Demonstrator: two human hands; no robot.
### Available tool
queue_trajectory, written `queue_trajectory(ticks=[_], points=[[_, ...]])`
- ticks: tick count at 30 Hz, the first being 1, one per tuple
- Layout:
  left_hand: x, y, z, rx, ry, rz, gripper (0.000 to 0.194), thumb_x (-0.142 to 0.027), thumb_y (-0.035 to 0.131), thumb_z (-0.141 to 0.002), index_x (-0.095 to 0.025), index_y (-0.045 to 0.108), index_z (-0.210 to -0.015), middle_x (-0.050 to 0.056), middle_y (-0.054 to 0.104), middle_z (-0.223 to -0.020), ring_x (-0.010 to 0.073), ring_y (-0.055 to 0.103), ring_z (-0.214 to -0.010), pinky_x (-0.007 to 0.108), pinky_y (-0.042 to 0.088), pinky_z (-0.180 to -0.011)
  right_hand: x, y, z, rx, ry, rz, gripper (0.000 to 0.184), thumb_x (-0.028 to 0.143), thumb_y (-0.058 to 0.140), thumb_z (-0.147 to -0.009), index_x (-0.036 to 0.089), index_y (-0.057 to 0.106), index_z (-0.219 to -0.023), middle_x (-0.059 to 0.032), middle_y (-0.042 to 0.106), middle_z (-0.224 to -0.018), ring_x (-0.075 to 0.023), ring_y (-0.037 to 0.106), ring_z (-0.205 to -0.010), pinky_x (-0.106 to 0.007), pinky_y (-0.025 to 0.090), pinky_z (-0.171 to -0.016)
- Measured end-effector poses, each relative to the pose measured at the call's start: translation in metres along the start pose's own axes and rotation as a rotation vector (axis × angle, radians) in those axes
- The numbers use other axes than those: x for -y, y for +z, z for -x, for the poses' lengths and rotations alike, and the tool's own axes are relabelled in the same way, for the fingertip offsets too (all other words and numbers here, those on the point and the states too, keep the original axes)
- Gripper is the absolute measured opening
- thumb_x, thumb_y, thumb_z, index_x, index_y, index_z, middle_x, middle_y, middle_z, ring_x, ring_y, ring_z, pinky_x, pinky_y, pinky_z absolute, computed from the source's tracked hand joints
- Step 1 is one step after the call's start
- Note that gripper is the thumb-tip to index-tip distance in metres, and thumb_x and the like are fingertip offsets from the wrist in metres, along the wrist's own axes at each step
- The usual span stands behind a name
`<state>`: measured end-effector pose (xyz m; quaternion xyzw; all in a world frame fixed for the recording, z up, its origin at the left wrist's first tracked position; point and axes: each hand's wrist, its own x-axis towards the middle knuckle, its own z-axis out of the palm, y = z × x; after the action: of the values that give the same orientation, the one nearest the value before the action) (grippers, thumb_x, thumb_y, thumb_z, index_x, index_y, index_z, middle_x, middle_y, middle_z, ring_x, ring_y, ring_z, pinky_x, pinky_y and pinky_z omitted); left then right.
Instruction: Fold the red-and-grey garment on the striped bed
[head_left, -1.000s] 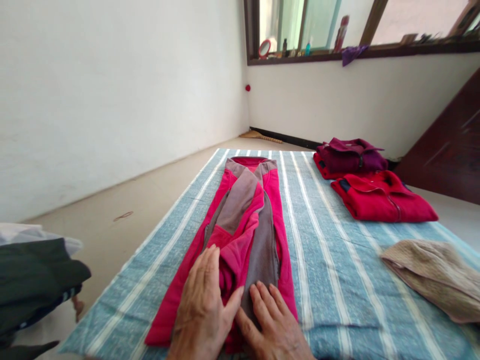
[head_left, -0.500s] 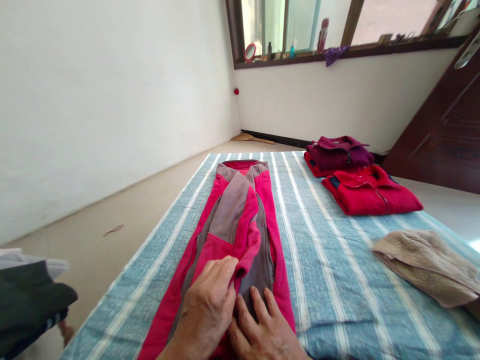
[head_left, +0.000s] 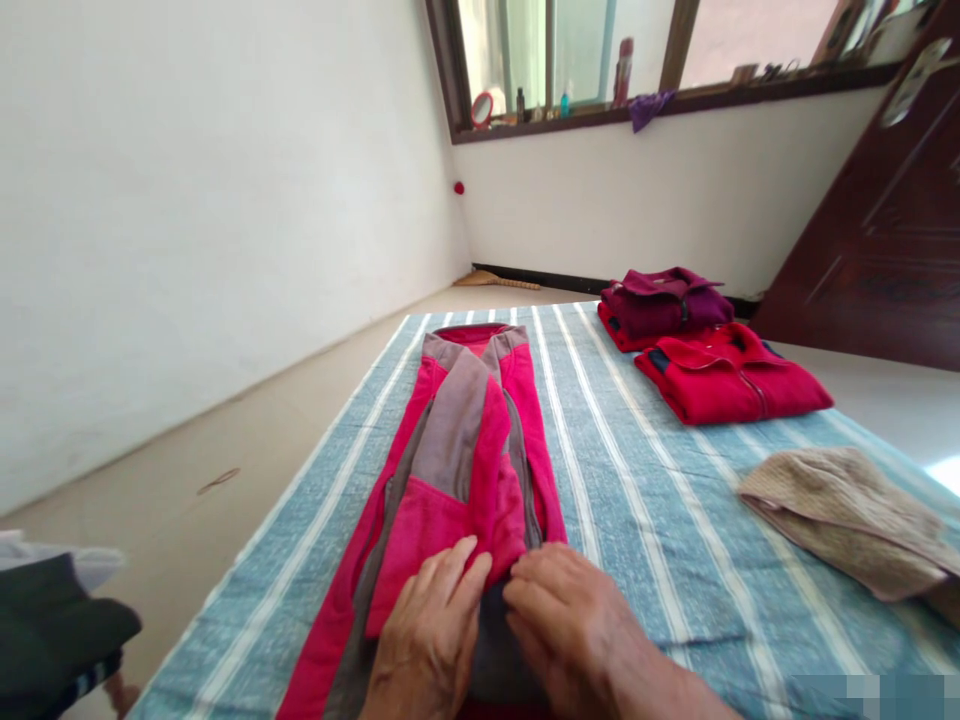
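Note:
A pink and grey zip-up jacket (head_left: 442,420) lies folded long and narrow, its collar at the far end and a sleeve laid down its middle. Fingers extended together, my left hand (head_left: 431,625) rests flat on the lower part of that sleeve. On the other side of the sleeve, my right hand (head_left: 566,610) has curled fingers closed on the cloth near the jacket's right edge. The right thumb and the jacket's near end are partly hidden by my hands.
The jacket lies on a blue and white striped sheet (head_left: 622,520). A folded red jacket (head_left: 742,380), a folded purple jacket (head_left: 667,305) and a beige cloth (head_left: 847,510) are to the right. Dark clothing (head_left: 64,620) appears at lower left. A door (head_left: 877,220) stands far right.
My left hand has loosened from the sleeve and flattened on it. My right hand has risen from the jacket's middle to the sleeve's right side. The sleeve now lies flatter.

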<state>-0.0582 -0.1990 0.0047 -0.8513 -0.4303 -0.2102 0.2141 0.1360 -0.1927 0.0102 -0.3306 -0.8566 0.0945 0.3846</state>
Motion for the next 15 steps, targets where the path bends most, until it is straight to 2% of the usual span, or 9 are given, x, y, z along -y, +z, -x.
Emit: queue_trajectory(ticks=[3, 6, 10, 15], points=[[-0.002, 0.0, 0.0, 0.009, -0.015, -0.012, 0.037, -0.007, 0.038, -0.084, -0.016, 0.061, -0.112, 0.011, 0.069, -0.111, 0.0234, 0.065, -0.098, 0.036, 0.056, -0.079, -0.021, -0.012, -0.022, -0.077, 0.103, 0.074, 0.02, 0.012, 0.043, -0.09, 0.017, 0.06, -0.099, -0.0111, 0.065, -0.106, -0.0221, 0.059, -0.105, -0.038, 0.049, -0.091], [-0.004, -0.001, -0.003, 0.009, -0.038, -0.012, 0.039, -0.004, 0.037, -0.082, -0.016, 0.063, -0.109, 0.011, 0.07, -0.109, 0.0233, 0.066, -0.095, 0.036, 0.056, -0.077, -0.046, 0.001, -0.033, -0.01, 0.181, 0.171, 0.032, 0.017, 0.052, -0.088, 0.013, 0.057, -0.12, -0.0165, 0.056, -0.129, -0.0284, 0.049, -0.124, -0.046, 0.042, -0.103], [-0.01, -0.003, -0.006, 0.014, -0.072, -0.01, 0.039, -0.006, 0.037, -0.082, -0.018, 0.065, -0.106, 0.009, 0.071, -0.106, 0.0225, 0.067, -0.09, 0.035, 0.056, -0.073, -0.064, 0.024, -0.031, 0.196, 0.319, 0.224, 0.044, 0.026, 0.059, -0.086, 0.007, 0.056, -0.126, -0.0222, 0.05, -0.136, -0.0341, 0.042, -0.131, -0.049, 0.039, -0.106], [-0.015, -0.006, -0.007, 0.026, -0.118, -0.014, 0.038, -0.01, 0.038, -0.082, -0.022, 0.066, -0.103, 0.008, 0.071, -0.106, 0.0235, 0.067, -0.088, 0.036, 0.056, -0.071, -0.065, 0.031, -0.023, 0.217, 0.328, 0.246, 0.042, 0.027, 0.056, -0.088, 0.006, 0.058, -0.124, -0.0218, 0.049, -0.138, -0.0336, 0.041, -0.132, -0.048, 0.039, -0.107]])
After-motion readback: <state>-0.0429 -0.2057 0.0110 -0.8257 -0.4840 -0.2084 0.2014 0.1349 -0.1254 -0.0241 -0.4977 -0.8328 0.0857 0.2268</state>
